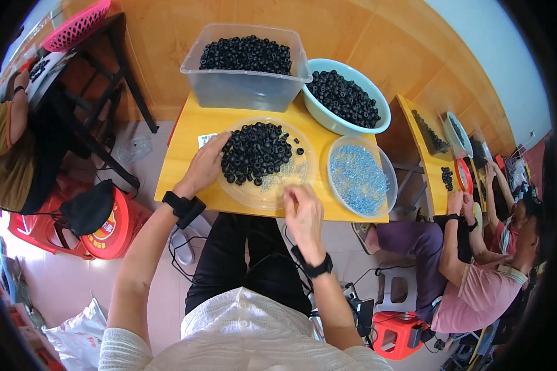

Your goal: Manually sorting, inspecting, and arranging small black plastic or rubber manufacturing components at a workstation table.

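A clear round tray (247, 191) on the small yellow table (179, 161) holds a heap of small black rings (257, 151) and some tiny clear parts. My left hand (204, 166) rests at the tray's left rim, fingers on the edge of the black heap. Over the tray's near rim hovers my right hand (303, 213), its fingers curled together; whether it pinches a small part is not visible. A clear bowl of pale blue small parts (359, 176) stands right of the tray.
Behind the tray stand a clear plastic box (247, 89) and a teal basin (328, 120), both full of black rings. A seated person (470, 278) works at another yellow table on the right; another person (6, 142) sits at the left. Red stools (105, 229) stand on the floor.
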Demonstrator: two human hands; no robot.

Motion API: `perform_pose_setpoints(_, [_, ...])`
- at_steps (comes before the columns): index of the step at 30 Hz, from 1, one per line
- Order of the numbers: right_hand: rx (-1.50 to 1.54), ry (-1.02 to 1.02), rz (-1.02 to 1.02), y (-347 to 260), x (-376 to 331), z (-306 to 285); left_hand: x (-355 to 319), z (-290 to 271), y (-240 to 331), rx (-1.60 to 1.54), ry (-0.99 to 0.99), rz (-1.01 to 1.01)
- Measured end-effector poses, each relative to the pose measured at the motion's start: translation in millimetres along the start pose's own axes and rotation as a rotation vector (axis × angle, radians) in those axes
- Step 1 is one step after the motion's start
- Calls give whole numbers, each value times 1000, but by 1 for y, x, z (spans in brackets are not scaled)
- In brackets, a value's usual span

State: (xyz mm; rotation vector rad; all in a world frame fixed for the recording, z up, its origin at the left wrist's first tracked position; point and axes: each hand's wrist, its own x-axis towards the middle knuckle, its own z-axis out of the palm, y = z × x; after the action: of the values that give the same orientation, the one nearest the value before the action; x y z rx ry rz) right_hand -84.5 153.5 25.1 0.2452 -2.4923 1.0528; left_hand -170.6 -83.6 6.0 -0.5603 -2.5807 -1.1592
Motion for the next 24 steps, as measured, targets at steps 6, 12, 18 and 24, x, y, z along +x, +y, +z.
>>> perform_pose_setpoints(6, [-142, -119, -180, 13, 50, 24, 12, 9, -17, 39, 28, 19])
perform_pose_setpoints(12, [-142, -259, -107, 17, 59, 26, 12, 1, -17, 69, -94, -8])
perform_pose_setpoints(18, [132, -257, 60, 16, 57, 11, -14, -19, 17, -152, 90, -33])
perform_pose_setpoints(24, [1246, -372, 562, 17, 24, -4, -67, -6, 82, -847, 102, -407])
